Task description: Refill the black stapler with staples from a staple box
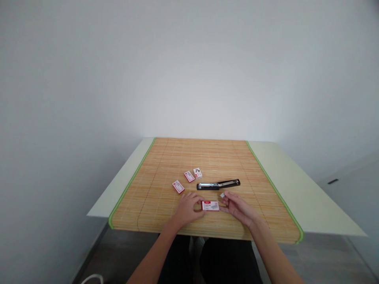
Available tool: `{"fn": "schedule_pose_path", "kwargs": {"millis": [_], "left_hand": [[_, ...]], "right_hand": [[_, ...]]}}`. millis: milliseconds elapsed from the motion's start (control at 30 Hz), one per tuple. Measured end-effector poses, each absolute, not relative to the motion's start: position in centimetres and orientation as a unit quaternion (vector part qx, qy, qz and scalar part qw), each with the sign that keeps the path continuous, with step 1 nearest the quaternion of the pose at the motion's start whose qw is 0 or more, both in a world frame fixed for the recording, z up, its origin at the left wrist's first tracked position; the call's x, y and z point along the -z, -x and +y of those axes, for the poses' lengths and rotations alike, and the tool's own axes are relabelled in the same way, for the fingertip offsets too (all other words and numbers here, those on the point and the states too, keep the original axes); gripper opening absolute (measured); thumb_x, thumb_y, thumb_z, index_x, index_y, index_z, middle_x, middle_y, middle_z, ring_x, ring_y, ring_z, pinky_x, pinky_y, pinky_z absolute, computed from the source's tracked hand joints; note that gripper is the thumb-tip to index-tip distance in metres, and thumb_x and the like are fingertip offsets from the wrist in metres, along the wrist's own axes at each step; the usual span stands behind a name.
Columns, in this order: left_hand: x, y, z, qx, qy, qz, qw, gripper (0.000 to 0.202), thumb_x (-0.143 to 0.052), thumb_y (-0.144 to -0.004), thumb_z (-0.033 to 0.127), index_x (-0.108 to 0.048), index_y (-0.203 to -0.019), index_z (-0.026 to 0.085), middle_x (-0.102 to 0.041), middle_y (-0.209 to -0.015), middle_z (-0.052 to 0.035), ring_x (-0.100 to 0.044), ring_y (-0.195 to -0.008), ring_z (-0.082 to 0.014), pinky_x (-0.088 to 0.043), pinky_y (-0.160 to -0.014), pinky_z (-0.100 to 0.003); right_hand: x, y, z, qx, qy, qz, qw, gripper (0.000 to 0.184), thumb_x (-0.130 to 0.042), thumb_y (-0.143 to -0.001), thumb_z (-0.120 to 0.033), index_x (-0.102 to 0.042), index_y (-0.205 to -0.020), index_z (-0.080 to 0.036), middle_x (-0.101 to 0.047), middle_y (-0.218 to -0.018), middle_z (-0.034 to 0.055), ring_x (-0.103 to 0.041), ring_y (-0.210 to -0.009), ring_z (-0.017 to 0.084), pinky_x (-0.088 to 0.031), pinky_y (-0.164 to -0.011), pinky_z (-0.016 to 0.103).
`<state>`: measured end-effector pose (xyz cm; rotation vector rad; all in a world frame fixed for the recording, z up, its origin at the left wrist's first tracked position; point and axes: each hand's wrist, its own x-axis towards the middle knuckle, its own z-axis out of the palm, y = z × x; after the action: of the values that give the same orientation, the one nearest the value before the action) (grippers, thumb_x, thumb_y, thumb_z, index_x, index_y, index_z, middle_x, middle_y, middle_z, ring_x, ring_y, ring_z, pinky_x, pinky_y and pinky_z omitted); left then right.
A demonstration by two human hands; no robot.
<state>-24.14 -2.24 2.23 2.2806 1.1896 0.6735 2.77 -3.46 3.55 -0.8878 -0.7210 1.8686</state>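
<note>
A red and white staple box (pixel 210 206) lies on the mat near its front edge. My left hand (pixel 187 209) grips the box's left end, fingers closed around it. At the box's right end is my right hand (pixel 237 207), some fingers against or close to it. Between its thumb and forefinger it pinches a small, silvery-grey strip of staples (pixel 222 195). Just beyond both hands lies a black stapler (pixel 218 184), opened out flat, its metal magazine showing.
Beyond my left hand lie two more red and white boxes (pixel 178 186) and a small white box (pixel 197 173) with a dark picture. A bamboo mat (pixel 177 150) with green edging covers the middle of the white table (pixel 296 185). A white wall (pixel 201 79) stands behind.
</note>
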Motion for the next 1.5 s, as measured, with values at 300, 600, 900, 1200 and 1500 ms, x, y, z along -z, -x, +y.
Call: {"fn": "schedule_pose_path", "kwargs": {"millis": [300, 600, 900, 1200, 1500], "left_hand": [[-1.6, 23.2, -1.7, -0.244, -0.832, 0.439, 0.235, 0.037, -0.08, -0.081, 0.045, -0.071, -0.114, 0.032, -0.068, -0.113, -0.001, -0.059, -0.107, -0.0242, -0.04, -0.095, -0.038], [-1.9, 23.3, -1.8, -0.256, -0.824, 0.442, 0.245, 0.04, -0.083, -0.078, 0.047, -0.07, -0.11, 0.028, -0.067, -0.108, -0.0012, -0.059, -0.104, -0.0239, -0.041, -0.091, -0.036], [-1.9, 24.3, -2.1, -0.267, -0.815, 0.452, 0.245, 0.035, -0.081, -0.08, 0.048, -0.07, -0.104, 0.026, -0.066, -0.105, -0.003, -0.059, -0.103, -0.0242, -0.042, -0.092, -0.037], [-1.7, 25.8, -1.7, -0.261, -0.815, 0.457, 0.241, 0.034, -0.081, -0.08, 0.048, -0.071, -0.104, 0.027, -0.067, -0.104, -0.0032, -0.06, -0.101, -0.0241, -0.044, -0.092, -0.038], [-1.7, 25.8, -1.7, -0.269, -0.813, 0.456, 0.244, 0.034, -0.082, -0.079, 0.047, -0.071, -0.103, 0.027, -0.066, -0.1, -0.0024, -0.06, -0.099, -0.0236, -0.044, -0.091, -0.037]], "right_hand": [[-3.9, -3.5, -3.7, -0.532, 0.498, -0.514, 0.452, 0.034, -0.071, -0.088, -0.058, -0.071, -0.088, -0.024, -0.064, -0.084, 0.0021, -0.06, -0.084, 0.021, -0.051, -0.09, 0.039], [-5.5, -1.9, -4.4, -0.378, 0.416, -0.781, 0.273, 0.022, -0.07, -0.092, -0.051, -0.08, -0.088, -0.031, -0.062, -0.131, 0.0063, -0.05, -0.128, 0.03, -0.038, -0.114, 0.051], [-3.6, -2.9, -3.8, -0.346, 0.432, -0.799, 0.234, 0.021, -0.067, -0.094, -0.05, -0.079, -0.093, -0.033, -0.063, -0.124, 0.0041, -0.051, -0.123, 0.028, -0.036, -0.112, 0.047], [-3.7, -4.3, -4.2, -0.349, 0.443, -0.792, 0.233, 0.021, -0.065, -0.094, -0.05, -0.079, -0.093, -0.033, -0.061, -0.126, 0.0045, -0.049, -0.124, 0.029, -0.037, -0.111, 0.049], [-3.9, -3.0, -3.6, -0.319, 0.49, -0.748, 0.315, 0.023, -0.065, -0.095, -0.048, -0.078, -0.09, -0.03, -0.061, -0.128, 0.007, -0.051, -0.127, 0.03, -0.038, -0.113, 0.05]]}}
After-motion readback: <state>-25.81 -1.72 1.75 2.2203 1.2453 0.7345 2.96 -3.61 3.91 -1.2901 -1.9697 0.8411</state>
